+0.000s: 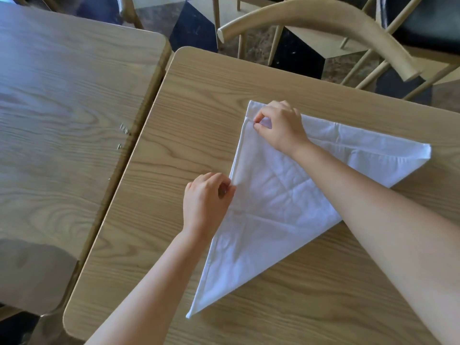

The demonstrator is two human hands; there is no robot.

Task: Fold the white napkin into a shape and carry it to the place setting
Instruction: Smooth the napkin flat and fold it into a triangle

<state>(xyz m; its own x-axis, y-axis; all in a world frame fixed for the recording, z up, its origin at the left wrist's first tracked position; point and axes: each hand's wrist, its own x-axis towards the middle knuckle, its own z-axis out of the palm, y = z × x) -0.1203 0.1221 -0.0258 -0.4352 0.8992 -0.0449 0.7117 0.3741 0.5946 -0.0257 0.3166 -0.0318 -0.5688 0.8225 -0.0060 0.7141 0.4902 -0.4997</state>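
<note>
Head view: white cloth napkin [281, 195], folded into a flat triangle, lying on light wood-grain table [199, 95]. Left hand [205, 200] pinching the hemmed long edge mid-way, fingers closed on fabric. Right hand [280, 125] pinching same edge nr far corner. Early stage imo: first fold done; shaping & carry left. No place setting or containers visible.

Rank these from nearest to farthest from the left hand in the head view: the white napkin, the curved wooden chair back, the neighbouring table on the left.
1. White napkin: the left hand pinches its left edge.
2. Neighbouring table: to the hand's left, across the gap between tabletops.
3. Curved wooden chair back: beyond the table's far edge, upper right.
</note>
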